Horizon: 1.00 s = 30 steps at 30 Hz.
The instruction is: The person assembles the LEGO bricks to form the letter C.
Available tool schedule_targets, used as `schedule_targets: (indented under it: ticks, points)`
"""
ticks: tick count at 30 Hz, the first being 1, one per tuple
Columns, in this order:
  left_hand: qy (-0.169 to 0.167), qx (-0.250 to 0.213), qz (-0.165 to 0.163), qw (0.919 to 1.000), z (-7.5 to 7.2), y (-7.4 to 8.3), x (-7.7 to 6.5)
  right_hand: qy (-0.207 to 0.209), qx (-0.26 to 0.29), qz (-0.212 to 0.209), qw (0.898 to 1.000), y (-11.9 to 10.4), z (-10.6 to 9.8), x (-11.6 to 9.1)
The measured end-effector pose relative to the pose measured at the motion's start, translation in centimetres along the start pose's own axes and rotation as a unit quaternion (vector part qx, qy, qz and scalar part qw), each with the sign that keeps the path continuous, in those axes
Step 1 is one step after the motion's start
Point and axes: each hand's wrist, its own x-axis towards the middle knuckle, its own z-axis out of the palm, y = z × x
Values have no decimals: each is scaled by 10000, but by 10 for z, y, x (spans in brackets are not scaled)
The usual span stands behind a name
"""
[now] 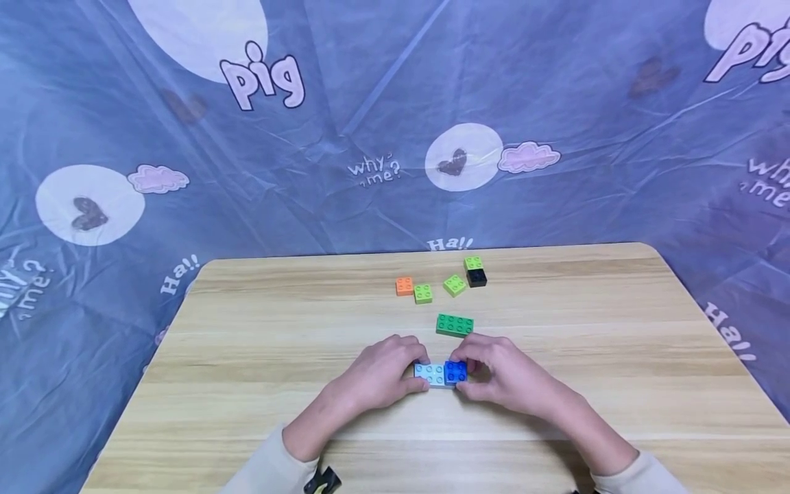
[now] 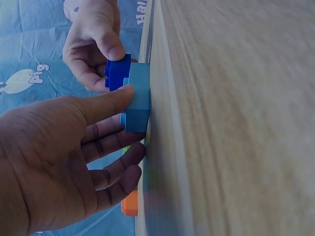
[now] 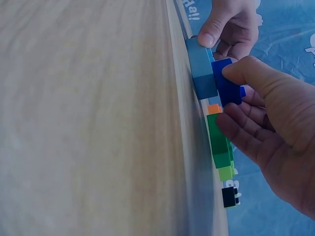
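A light blue toy brick [image 1: 430,374] lies on the table, studs up, in front of the person. My left hand [image 1: 385,372] pinches its left end between thumb and fingers. At its right end is a dark blue brick [image 1: 455,372], which my right hand [image 1: 503,374] pinches from the right. In the left wrist view the dark blue brick [image 2: 118,73] sits higher than the light blue brick [image 2: 138,98], over its far end. The right wrist view shows the dark blue brick [image 3: 227,82] slightly tilted; whether it is fully pressed on, I cannot tell.
Just beyond the hands lies a green brick [image 1: 455,325]. Farther back are an orange brick [image 1: 404,286], lime bricks [image 1: 422,294] and a black brick [image 1: 477,278] against another lime brick [image 1: 473,263]. A patterned blue cloth [image 1: 370,137] hangs behind the wooden table [image 1: 259,329].
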Motion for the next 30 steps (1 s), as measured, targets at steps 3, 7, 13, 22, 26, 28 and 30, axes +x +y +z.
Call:
schedule_targets:
  ticks: [3,7,13,22,26,28,30]
  points:
    - [17,-34,-2,10000,2,0,-1,-45,-57,22,10000,-1,1,-1]
    - [55,-68,-1,10000,3,-1,-2,-49,-244,-44,9997,-4,3,-1]
    - [91,-94,39,9999,0,-1,-2,38,-481,6,9988,-7,4,2]
    - [74,-234,188,9995,0,-5,2,56,-444,444,9980,-4,8,-1]
    - [15,-335,256,9991,1,-8,2,-172,-356,572,9976,-2,10,-2]
    - [-28,-514,297,9982,0,-10,3,-252,-401,600,9971,-2,11,-2]
    - [-59,-777,344,9964,-3,-14,3,-278,-453,607,9967,-2,11,-1]
